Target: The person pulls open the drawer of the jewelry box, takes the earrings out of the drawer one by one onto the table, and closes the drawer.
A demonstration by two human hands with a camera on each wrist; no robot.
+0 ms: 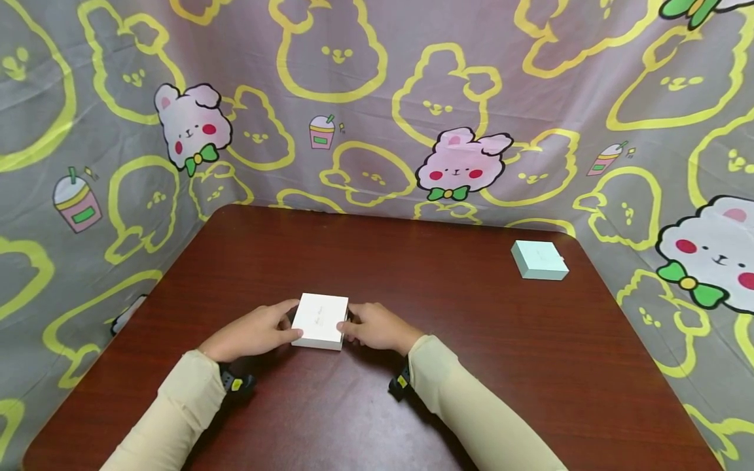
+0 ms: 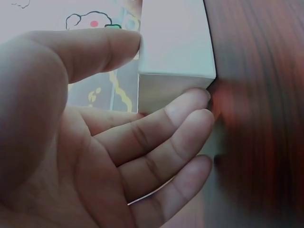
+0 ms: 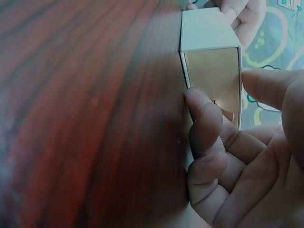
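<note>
A white square box (image 1: 321,320) with faint lettering on its lid lies on the table before me. At its left edge my left hand (image 1: 259,331) holds it, the thumb by the near corner and the index finger reaching the far corner. My right hand (image 1: 377,327) grips the opposite side, thumb on the top edge. Seen from the right wrist, that side shows a tan drawer front (image 3: 211,71) set inside the white sleeve, with a small ribbon tab (image 3: 225,112) at my right fingers. In the left wrist view, my fingertips (image 2: 190,102) lie along the box's plain side.
A pale mint box (image 1: 538,260) stands at the far right of the brown wooden table (image 1: 383,261). Patterned cloth (image 1: 365,78) with cartoon bears hangs behind and on both sides of the table. Each wrist wears a black strap with a small device.
</note>
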